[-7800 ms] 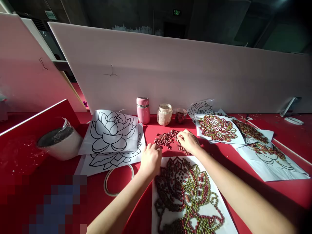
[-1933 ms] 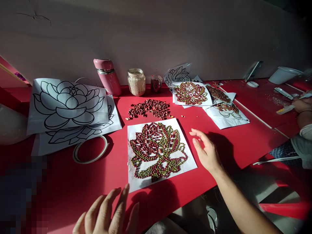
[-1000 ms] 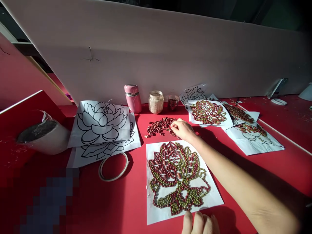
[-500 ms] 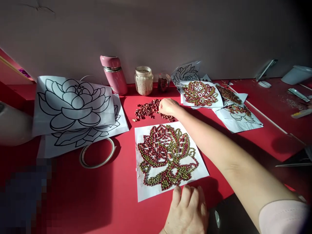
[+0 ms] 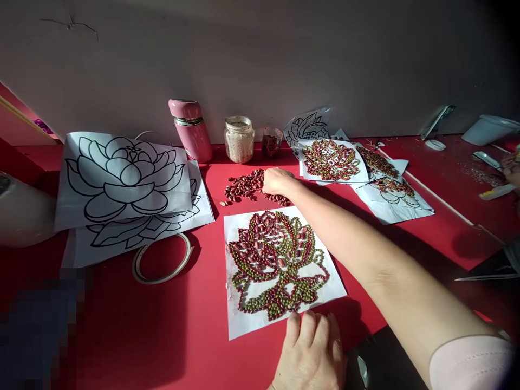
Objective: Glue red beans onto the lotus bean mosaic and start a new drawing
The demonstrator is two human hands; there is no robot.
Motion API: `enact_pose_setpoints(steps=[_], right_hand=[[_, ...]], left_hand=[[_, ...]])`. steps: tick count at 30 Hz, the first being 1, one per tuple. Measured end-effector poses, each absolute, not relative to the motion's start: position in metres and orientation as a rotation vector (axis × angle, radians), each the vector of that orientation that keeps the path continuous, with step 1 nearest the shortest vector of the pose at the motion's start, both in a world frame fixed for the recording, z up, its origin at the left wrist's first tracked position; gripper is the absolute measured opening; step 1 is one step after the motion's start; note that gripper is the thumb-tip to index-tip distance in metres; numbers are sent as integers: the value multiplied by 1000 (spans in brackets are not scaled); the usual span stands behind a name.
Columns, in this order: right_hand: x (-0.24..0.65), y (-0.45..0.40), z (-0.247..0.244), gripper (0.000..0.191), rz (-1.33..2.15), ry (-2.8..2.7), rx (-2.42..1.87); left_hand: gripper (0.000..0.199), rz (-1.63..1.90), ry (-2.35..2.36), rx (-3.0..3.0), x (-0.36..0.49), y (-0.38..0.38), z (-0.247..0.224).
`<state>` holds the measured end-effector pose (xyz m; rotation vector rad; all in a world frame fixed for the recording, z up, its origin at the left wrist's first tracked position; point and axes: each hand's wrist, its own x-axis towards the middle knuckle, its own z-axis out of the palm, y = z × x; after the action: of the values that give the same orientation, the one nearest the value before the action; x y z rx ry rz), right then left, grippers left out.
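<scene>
My right hand (image 5: pixel 278 181) reaches to the pile of dark red kidney beans (image 5: pixel 246 185), its fingers closed together at the pile's right part. The fingertips are turned away, so what they pinch is hidden. Below the pile lies a white sheet (image 5: pixel 239 331) bearing a lotus picture (image 5: pixel 280 265) made of red and green beans, with some white areas inside the outlines. My left hand (image 5: pixel 311 349) rests palm down by the sheet's lower edge, fingers side by side and slightly bent, holding nothing visible.
Behind the beans stand a pink flask (image 5: pixel 190 130), a glass jar (image 5: pixel 239 142) and a small cup (image 5: pixel 271 143). Lotus outline sheets (image 5: pixel 130 181) and a tape roll (image 5: pixel 162 260) lie left. Finished bean pictures (image 5: pixel 333 161) lie right. Another person's hand (image 5: pixel 511 165) shows at the right edge.
The view has tilted slightly, so things sit a little lower. My right hand stays at the bean pile and my left hand stays put. Another person's hand has appeared at the right edge.
</scene>
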<state>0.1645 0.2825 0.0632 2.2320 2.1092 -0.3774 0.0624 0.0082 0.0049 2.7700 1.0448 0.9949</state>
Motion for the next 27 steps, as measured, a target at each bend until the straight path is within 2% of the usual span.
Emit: enact_pose_setpoints(steps=[4, 8, 12, 13, 15, 17, 22, 27], right_hand=[[167, 275, 65, 12, -415, 2180, 2308], [185, 256, 74, 18, -422, 2387, 2441], [217, 209, 77, 15, -483, 2618, 2490], [224, 192, 75, 16, -539, 2689, 2485], [236, 156, 68, 18, -877, 2953, 2504], [242, 119, 60, 17, -1074, 2933, 2544], [237, 50, 44, 11, -856, 2926, 2500], [229, 28, 26, 6, -734, 2894, 2490]], left_hand=[[26, 1007, 1071, 2786, 63, 7, 5], [28, 1032, 1114, 2778, 66, 5, 2], [35, 1019, 1133, 2789, 66, 5, -3], [35, 1012, 1120, 2798, 65, 5, -3], [32, 979, 1059, 2819, 62, 6, -1], [32, 912, 1008, 2825, 59, 6, 3], [28, 721, 994, 2791, 57, 3, 10], [28, 649, 992, 2772, 57, 1, 13]])
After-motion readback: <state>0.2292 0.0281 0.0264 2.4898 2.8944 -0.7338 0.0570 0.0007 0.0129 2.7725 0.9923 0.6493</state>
